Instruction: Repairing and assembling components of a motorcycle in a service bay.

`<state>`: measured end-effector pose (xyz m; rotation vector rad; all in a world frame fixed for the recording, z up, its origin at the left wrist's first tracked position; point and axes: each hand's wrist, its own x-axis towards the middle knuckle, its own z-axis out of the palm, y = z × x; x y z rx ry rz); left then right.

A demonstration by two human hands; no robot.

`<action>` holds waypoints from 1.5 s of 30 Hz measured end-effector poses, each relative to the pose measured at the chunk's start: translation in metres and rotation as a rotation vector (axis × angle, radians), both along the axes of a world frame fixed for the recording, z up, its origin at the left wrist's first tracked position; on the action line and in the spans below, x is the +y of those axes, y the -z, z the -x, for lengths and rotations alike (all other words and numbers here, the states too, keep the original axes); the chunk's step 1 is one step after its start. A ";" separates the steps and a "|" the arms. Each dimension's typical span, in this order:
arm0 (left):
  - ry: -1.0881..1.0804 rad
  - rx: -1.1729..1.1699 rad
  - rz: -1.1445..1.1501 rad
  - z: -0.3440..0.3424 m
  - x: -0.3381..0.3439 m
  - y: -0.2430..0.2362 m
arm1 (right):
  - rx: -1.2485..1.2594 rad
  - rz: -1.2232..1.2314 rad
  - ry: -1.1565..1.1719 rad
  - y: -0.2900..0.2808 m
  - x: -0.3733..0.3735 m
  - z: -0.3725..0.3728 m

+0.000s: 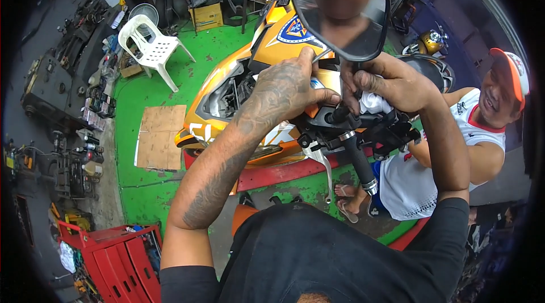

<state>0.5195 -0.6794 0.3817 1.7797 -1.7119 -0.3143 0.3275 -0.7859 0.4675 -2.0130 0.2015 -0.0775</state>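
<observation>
A dark rear-view mirror stands above the handlebar of an orange and white motorcycle. My right hand is closed around the mirror's stem, just below its head. A crumpled white cloth shows beneath those fingers. My left hand is left of the stem, its fingers bent and closed on a thin silver metal rod, of which only a short length shows. Below both hands are the black handlebar grip and a silver lever.
A person in a white top and cap stands close on the right. A white plastic chair and flat cardboard are on the green floor. At lower left is a red tool cabinet; machinery and bottles line the left side.
</observation>
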 end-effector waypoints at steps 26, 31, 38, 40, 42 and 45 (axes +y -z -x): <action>0.035 0.210 0.023 -0.004 -0.005 0.011 | -0.222 1.257 0.250 0.001 0.078 0.005; 0.090 0.221 -0.023 0.000 0.003 0.000 | -0.310 1.373 0.727 0.052 0.088 0.014; 0.069 0.244 0.039 -0.004 0.002 0.008 | -0.485 0.974 1.113 0.080 0.142 -0.042; 0.052 0.257 -0.006 -0.006 0.003 0.005 | -0.546 0.835 1.228 0.078 0.143 -0.055; 0.059 0.241 -0.010 -0.006 0.003 0.005 | -0.564 0.667 1.317 0.083 0.134 -0.047; 0.080 0.264 -0.002 -0.006 0.005 0.008 | -1.048 0.142 1.009 0.099 0.113 -0.025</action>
